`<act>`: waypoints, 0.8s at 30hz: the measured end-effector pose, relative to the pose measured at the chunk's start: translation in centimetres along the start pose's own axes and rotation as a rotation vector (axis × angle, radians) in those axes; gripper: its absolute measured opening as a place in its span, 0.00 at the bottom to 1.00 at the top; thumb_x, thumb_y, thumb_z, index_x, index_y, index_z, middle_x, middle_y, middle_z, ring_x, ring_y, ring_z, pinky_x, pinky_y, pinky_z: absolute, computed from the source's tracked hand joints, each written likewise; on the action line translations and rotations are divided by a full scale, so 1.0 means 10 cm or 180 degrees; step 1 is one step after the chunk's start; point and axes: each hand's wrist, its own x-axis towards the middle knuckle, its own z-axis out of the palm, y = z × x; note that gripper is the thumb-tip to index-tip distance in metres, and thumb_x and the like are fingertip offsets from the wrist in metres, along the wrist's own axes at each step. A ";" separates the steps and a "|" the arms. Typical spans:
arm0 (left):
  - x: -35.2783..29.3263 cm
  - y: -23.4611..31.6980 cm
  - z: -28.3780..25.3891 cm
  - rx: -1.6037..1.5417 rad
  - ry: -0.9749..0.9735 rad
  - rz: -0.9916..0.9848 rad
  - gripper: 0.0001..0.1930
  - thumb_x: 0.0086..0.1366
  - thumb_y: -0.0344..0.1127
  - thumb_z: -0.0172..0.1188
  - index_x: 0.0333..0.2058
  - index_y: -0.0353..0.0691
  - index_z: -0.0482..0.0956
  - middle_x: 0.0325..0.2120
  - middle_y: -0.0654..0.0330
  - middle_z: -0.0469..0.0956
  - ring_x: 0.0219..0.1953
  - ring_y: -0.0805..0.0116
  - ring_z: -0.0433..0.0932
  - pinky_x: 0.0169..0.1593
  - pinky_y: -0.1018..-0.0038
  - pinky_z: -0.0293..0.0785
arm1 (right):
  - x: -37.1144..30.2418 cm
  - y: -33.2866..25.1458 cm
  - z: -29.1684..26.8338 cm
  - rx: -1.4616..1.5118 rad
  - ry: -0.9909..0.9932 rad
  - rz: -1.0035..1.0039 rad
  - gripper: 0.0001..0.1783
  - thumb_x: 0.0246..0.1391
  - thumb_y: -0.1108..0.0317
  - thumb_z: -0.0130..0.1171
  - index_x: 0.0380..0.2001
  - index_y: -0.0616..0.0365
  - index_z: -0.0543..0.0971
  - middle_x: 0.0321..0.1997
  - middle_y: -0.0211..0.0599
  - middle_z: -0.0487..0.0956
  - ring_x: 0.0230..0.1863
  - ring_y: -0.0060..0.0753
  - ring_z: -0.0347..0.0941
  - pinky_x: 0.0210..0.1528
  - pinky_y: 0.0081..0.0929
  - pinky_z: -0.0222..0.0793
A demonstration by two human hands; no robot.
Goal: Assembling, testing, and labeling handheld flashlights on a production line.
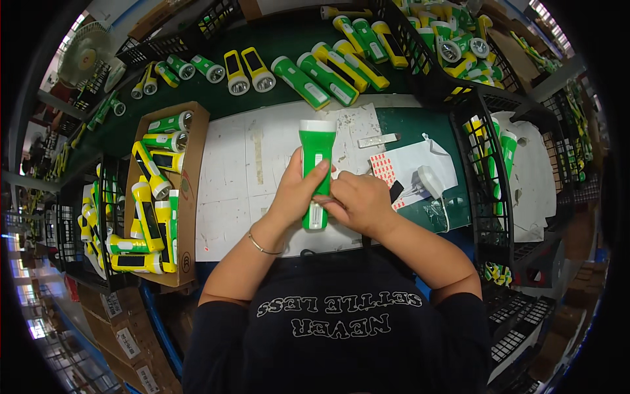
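A green flashlight with a white head stands out over the white work surface, its head pointing away from me. My left hand is wrapped round its body from the left, the thumb lying across the front beside the pale switch. Against the right side of the barrel rests my right hand, its fingers curled and pressed together low on the flashlight. Whatever those fingers pinch, if anything, is hidden. A small black piece shows just beyond the right knuckles; I cannot tell whether the hand touches it.
Left stands a cardboard box of green and yellow flashlights. Several loose flashlights lie across the back. Black crates with more flashlights flank the right. A white plug adapter, a red-dotted sheet and a flat metal strip lie right of my hands.
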 end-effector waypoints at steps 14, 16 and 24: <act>-0.34 0.59 -0.27 0.3525 -0.0950 0.0616 0.21 0.54 0.39 0.61 0.44 0.38 0.68 0.36 0.50 0.74 0.38 0.50 0.75 0.41 0.63 0.72 | 0.28 0.35 -0.58 0.1915 -0.1898 0.1680 0.34 0.34 0.63 0.72 0.48 0.49 0.72 0.32 0.25 0.69 0.25 0.13 0.61 0.27 0.13 0.59; -0.40 0.70 -0.45 0.4041 -0.1206 -0.0080 0.19 0.52 0.39 0.61 0.40 0.37 0.70 0.33 0.51 0.75 0.36 0.51 0.75 0.39 0.64 0.72 | 0.20 0.41 -0.56 0.2116 -0.1779 0.1649 0.35 0.32 0.66 0.73 0.48 0.49 0.72 0.35 0.23 0.68 0.23 0.09 0.57 0.24 0.10 0.54; -0.43 0.73 -0.48 0.3503 -0.1296 -0.0458 0.22 0.51 0.40 0.62 0.42 0.36 0.69 0.31 0.47 0.76 0.35 0.49 0.76 0.40 0.66 0.71 | 0.33 0.38 -0.35 0.2725 -0.1775 0.1724 0.39 0.28 0.70 0.73 0.51 0.51 0.71 0.38 0.23 0.69 0.21 0.07 0.47 0.23 0.07 0.47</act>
